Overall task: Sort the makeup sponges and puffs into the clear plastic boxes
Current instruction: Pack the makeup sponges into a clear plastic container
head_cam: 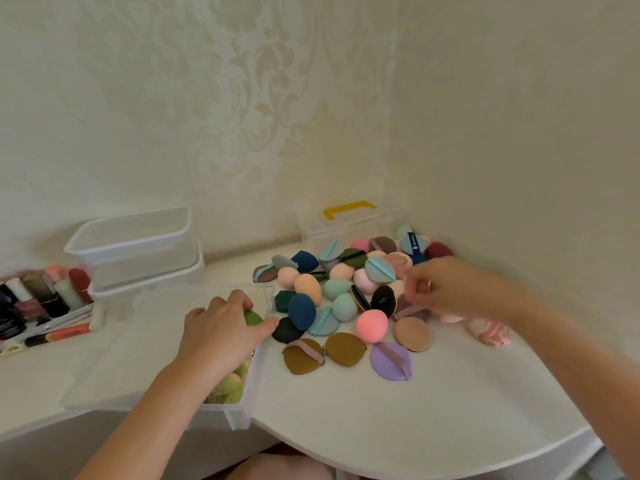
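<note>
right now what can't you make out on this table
Head view only:
- Right hand: motion-blurred; whether it pinches anything cannot be told.
- Green sponge: mostly covered by the left hand gripping it.
- Clear box: contents largely hidden by the left forearm.
- Bottles: cut off by the left edge, labels too small.

Not much legible here tbh. Only actual print is the white lettering on a dark blue ribbon (pixel 411 244) at the back of the sponge pile (pixel 337 289). It starts w/ what looks like a "6", rest is too blurry to read. The black puff (pixel 383 300) mid-pile has a small gold emblem, can't make it out either. Bottles (pixel 31 299) on the left: labels unreadable, too blurred.
</note>
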Demonstrator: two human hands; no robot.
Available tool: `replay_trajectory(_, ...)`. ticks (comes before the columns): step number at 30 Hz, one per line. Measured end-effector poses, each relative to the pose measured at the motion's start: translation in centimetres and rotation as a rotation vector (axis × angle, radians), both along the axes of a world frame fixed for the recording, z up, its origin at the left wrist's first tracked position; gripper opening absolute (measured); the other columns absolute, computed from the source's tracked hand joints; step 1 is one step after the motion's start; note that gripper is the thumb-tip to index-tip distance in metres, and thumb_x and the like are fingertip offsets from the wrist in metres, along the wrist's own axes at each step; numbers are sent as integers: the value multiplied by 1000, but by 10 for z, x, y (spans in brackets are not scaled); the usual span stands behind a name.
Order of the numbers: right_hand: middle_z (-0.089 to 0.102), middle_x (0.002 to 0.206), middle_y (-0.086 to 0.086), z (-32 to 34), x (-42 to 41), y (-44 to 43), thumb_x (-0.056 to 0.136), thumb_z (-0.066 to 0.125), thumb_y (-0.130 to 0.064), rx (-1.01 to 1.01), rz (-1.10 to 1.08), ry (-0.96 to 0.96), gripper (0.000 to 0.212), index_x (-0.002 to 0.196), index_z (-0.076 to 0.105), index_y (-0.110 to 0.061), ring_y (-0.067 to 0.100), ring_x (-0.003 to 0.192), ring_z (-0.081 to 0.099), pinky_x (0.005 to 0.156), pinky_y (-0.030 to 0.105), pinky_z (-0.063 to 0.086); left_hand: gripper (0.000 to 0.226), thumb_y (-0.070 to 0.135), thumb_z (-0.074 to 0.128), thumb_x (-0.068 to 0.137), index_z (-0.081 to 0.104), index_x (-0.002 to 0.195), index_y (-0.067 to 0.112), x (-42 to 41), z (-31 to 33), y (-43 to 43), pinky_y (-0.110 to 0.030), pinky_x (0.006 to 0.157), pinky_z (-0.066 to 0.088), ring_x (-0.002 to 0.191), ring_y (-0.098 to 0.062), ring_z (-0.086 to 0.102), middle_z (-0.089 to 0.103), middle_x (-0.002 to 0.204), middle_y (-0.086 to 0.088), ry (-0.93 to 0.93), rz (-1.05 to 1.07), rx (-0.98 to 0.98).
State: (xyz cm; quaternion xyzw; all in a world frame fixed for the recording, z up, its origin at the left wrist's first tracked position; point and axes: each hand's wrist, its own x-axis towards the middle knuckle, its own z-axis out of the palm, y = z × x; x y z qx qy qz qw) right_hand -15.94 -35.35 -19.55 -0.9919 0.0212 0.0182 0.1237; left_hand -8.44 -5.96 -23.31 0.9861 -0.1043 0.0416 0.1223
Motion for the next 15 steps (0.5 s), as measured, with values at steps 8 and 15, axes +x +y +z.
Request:
replay_trajectory(8, 65, 107, 7, -4, 39, -59, 89, 54, -10, 22, -406, -146, 20, 104, 67, -12, 22, 96, 57, 74, 26, 41, 43, 63, 36, 88, 49, 117, 34, 5, -2, -5, -33, 93, 38, 83, -15, 43, 48, 96, 4, -33, -2, 36)
replay_trajectory(15, 65, 114, 12, -27, 73, -57, 88, 55, -11, 27, -378, -123, 27, 113, 61, -9, 27, 101, 59, 79, 31, 47, 49, 63, 35, 89, 48, 123, 31, 5, -1, -12, -35, 99, 37, 95, -17, 50, 57, 111, 1, -42, 44, 13)
